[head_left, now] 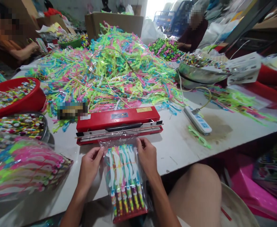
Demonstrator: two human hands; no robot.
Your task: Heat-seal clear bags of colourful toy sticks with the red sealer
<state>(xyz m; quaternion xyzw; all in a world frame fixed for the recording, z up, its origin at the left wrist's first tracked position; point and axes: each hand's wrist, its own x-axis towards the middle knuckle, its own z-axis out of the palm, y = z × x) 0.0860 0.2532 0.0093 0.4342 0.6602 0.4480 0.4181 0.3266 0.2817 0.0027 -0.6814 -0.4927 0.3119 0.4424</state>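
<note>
My left hand (pixel 91 162) pinches the upper left corner of a clear plastic bag (pixel 124 179), and my right hand (pixel 148 156) pinches its upper right corner. Inside the bag lie several colourful sticks with white and blue strips on top and a red band at the bottom. The bag's top edge lies at the front of a red sealing machine (pixel 118 116), whose dark-handled bar runs across it. The bag's lower part hangs over the table's front edge.
A big heap of coloured plastic pieces (pixel 119 69) covers the table's middle. A red basin (pixel 13 94) and filled bags (pixel 27 167) stand left. A power strip (pixel 197 120) lies right, near a metal bowl (pixel 202 72). Two people sit across the table.
</note>
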